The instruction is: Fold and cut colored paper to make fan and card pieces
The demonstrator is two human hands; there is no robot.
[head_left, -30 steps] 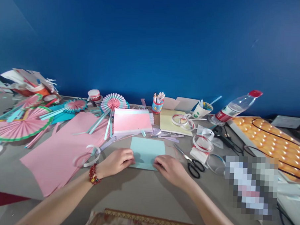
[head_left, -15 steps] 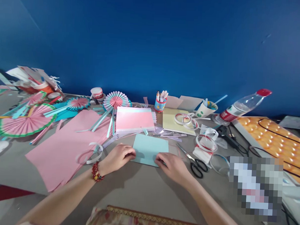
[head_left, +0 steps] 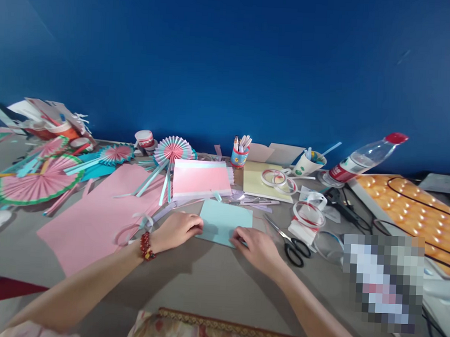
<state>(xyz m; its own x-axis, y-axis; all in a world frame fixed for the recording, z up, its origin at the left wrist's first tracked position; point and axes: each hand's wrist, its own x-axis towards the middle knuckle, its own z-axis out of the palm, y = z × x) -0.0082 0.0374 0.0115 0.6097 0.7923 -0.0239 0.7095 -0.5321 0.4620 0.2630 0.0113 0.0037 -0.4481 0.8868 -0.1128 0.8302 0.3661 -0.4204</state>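
Observation:
A light blue sheet of paper (head_left: 225, 219) lies on the grey table in front of me. My left hand (head_left: 180, 230), with a red bead bracelet (head_left: 147, 245) on the wrist, is closed at the sheet's lower left edge, thumb and fingers pressed together. My right hand (head_left: 254, 247) is closed over the lower right edge, its fingers curled onto the paper. Both fingertips are partly hidden. Right of the right hand lie black-handled scissors (head_left: 296, 251). Large pink paper sheets (head_left: 92, 222) lie to the left, with a loop of white tape near the left wrist.
Folded pink and blue paper fans (head_left: 173, 150) stand behind. Also at the back are a pen holder (head_left: 239, 157), a yellow pad (head_left: 252, 182) with tape rolls (head_left: 278, 178), a paper cup (head_left: 305, 166) and a plastic bottle (head_left: 354, 166). Cables and an orange-patterned panel (head_left: 402, 211) lie right.
My hands keep hold of the blue paper's near edge with little movement. The view has shifted slightly, so everything sits a bit further right and higher than a second ago.

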